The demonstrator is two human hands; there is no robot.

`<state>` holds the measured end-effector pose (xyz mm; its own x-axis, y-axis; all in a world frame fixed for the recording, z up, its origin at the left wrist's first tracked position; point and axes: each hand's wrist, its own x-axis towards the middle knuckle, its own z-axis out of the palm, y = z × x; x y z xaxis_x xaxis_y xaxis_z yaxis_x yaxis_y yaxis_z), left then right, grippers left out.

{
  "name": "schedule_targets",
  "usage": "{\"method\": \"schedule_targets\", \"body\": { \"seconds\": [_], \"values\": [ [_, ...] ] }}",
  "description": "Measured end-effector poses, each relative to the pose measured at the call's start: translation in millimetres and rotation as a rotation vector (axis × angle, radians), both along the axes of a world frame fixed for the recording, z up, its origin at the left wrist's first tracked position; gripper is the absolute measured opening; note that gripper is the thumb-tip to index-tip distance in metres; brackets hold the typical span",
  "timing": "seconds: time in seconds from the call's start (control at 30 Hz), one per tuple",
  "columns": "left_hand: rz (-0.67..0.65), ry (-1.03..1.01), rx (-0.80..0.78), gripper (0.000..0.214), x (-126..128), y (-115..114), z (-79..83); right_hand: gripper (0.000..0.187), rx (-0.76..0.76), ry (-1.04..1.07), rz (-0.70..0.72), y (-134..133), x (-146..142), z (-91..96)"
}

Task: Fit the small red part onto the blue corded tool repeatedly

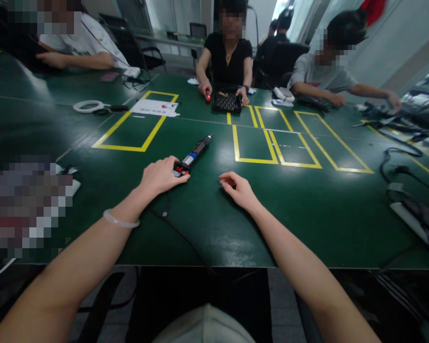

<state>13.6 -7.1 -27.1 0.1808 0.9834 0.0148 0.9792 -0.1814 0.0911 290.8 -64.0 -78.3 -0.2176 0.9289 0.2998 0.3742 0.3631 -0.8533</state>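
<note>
My left hand (160, 175) is closed around the rear end of a corded electric screwdriver (195, 153), black with a blue band. Its thin metal tip points away from me and to the right, low over the green table. Part of the handle is hidden behind my fingers. A black cord (180, 232) with a small metal ring runs from beneath that hand to the table's near edge. To the right, my right hand (239, 189) hovers at the table with loosely curved fingers and a gap between thumb and fingertips; nothing shows in it.
Yellow tape rectangles (255, 161) mark the green table (207, 214). Across it, a person holds a red-handled tool (208, 95) beside a black tray (227, 101). A paper sheet (153, 107) and white cable coil (88, 106) lie left; tangled black cables (402, 150) lie right.
</note>
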Motion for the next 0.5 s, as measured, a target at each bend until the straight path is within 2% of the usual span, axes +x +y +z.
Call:
{"method": "schedule_targets", "body": {
  "seconds": [0.27, 0.4, 0.5],
  "values": [
    [0.283, -0.016, -0.087, 0.086, -97, 38, 8.5, 0.023, 0.002, -0.043, 0.006, -1, 0, 3.1],
    [0.383, 0.042, -0.011, 0.084, -141, 42, 7.8, 0.022, 0.009, -0.079, 0.01, -2, -1, 4.3],
    [0.436, 0.128, 0.064, 0.078, -155, 38, 5.4, 0.022, 0.011, -0.098, 0.016, -2, -2, 4.2]
  ]
}}
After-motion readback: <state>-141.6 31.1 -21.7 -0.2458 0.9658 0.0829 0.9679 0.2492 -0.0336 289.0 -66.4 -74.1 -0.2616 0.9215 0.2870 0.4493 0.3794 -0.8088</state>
